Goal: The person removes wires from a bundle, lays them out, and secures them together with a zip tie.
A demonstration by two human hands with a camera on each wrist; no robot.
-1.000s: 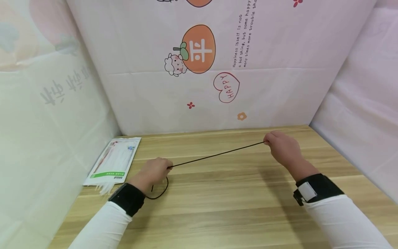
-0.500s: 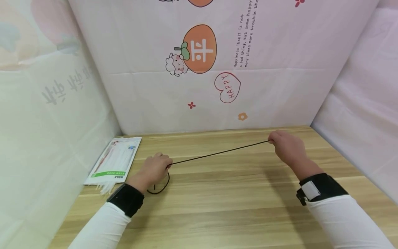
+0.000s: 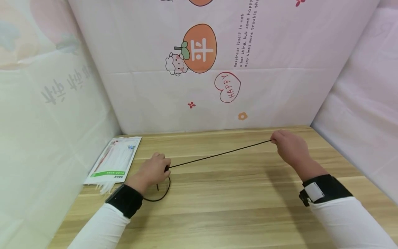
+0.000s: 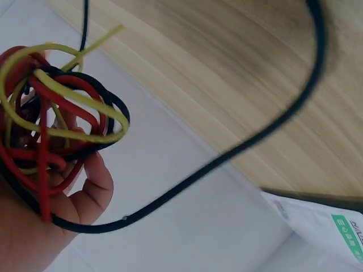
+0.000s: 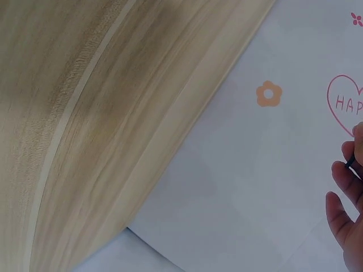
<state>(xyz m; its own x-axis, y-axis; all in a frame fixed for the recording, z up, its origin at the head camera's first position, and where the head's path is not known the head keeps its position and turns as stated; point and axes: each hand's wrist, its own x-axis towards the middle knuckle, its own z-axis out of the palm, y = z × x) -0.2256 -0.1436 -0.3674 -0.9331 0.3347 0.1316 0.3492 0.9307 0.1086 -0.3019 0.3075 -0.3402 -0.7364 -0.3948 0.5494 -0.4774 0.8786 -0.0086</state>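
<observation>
A tangle of red, yellow and black cords (image 4: 71, 135) lies bunched in my left hand (image 3: 152, 172), whose curled fingers grip it, as the left wrist view shows. From that hand a black cord (image 3: 217, 154) runs straight and taut, slanting up to the right. My right hand (image 3: 290, 148) pinches the cord's other end above the table; only a dark tip shows between its fingers (image 5: 340, 173) in the right wrist view. A slack loop of black cord (image 4: 266, 129) hangs below the left hand. In the head view the coloured cords are hidden behind the left hand.
A white plastic packet (image 3: 115, 159) with a green stripe lies at the table's back left, and clear strips (image 3: 106, 187) poke out of it. White printed sheets stand round the wooden table (image 3: 217, 214) at the back, left and right.
My right hand has moved slightly to the right, holding the cord taut. My left hand has turned a little and its fingers have shifted; the loop below it swings.
</observation>
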